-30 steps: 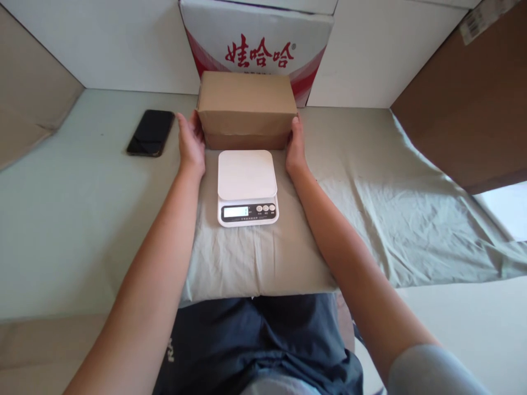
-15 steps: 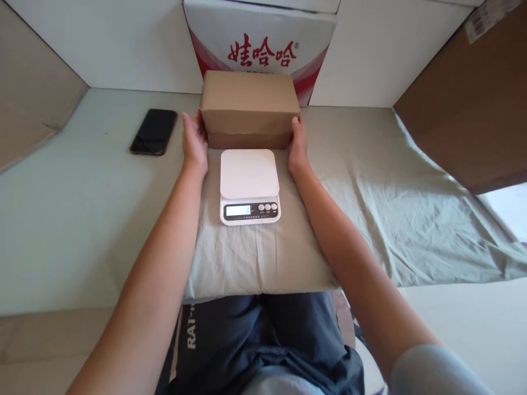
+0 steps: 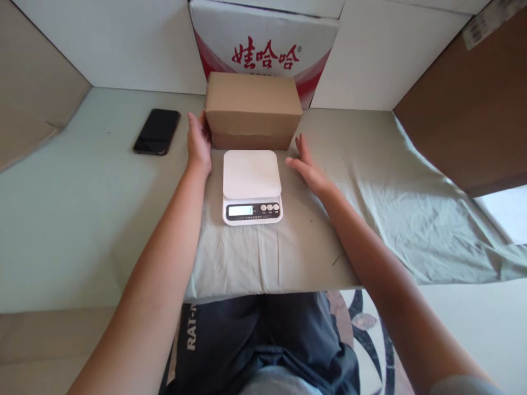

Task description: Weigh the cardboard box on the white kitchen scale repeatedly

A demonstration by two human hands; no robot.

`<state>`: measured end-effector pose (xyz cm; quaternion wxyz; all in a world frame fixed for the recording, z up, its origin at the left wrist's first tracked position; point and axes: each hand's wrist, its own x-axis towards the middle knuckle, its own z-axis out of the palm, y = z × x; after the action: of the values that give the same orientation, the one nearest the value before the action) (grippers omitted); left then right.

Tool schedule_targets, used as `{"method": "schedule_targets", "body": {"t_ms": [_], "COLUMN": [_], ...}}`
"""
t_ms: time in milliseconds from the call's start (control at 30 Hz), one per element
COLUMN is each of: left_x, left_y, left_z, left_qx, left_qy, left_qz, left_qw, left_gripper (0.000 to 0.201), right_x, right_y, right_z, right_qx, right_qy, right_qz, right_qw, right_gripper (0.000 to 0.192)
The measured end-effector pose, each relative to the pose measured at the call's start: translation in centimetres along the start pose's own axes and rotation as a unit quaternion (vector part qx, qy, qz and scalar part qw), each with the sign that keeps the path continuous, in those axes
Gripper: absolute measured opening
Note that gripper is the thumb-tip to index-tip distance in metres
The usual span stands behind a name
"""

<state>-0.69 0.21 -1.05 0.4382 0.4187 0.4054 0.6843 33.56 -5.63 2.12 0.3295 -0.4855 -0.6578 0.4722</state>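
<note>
A brown cardboard box [image 3: 253, 123] rests on the green cloth, behind a white digital kitchen scale [image 3: 252, 174]. The scale's plate is bare and its display is lit. My left hand [image 3: 200, 140] lies along the box's left side, thumb raised, the other fingers partly hidden behind the box corner; it looks open against the side rather than wrapped round it. Off the box's front right corner, my right hand [image 3: 308, 167] is open, fingers apart, holding nothing, just right of the scale.
A black smartphone [image 3: 157, 131] lies left of the box. Behind stands a white and red carton [image 3: 265, 35] with red characters. Large brown cardboard [image 3: 465, 109] rises at the right, another brown panel [image 3: 37, 88] at the left. The green cloth [image 3: 370, 164] is wrinkled at right.
My right hand has let go of the box's right side and drawn back toward me, to the right. My left hand stays at the box; box and scale keep their places.
</note>
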Motion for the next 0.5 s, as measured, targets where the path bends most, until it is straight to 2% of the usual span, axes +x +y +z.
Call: {"method": "schedule_targets", "body": {"t_ms": [100, 167, 300, 500], "left_x": [-0.2, -0.3, -0.5, -0.5], "left_y": [0.1, 0.3, 0.7, 1.6], "left_z": [0.2, 0.3, 0.5, 1.3], "left_qx": [-0.023, -0.024, -0.026, -0.062], "left_qy": [0.005, 0.002, -0.002, 0.038], "left_qz": [0.008, 0.003, 0.001, -0.027], "left_qw": [1.000, 1.000, 1.000, 0.997], "left_gripper": [0.071, 0.071, 0.073, 0.071], "right_x": [-3.9, -5.2, -5.2, -4.8], "right_y": [-0.7, -1.0, -1.2, -1.1], "right_z": [-0.1, 0.3, 1.3, 1.5], "right_qx": [-0.056, -0.086, -0.140, -0.205], "right_qy": [-0.075, -0.116, -0.164, -0.183], "right_qz": [-0.041, -0.074, -0.121, -0.136], "right_qw": [0.995, 0.987, 0.969, 0.952], "right_gripper": [0.146, 0.148, 0.155, 0.155]}}
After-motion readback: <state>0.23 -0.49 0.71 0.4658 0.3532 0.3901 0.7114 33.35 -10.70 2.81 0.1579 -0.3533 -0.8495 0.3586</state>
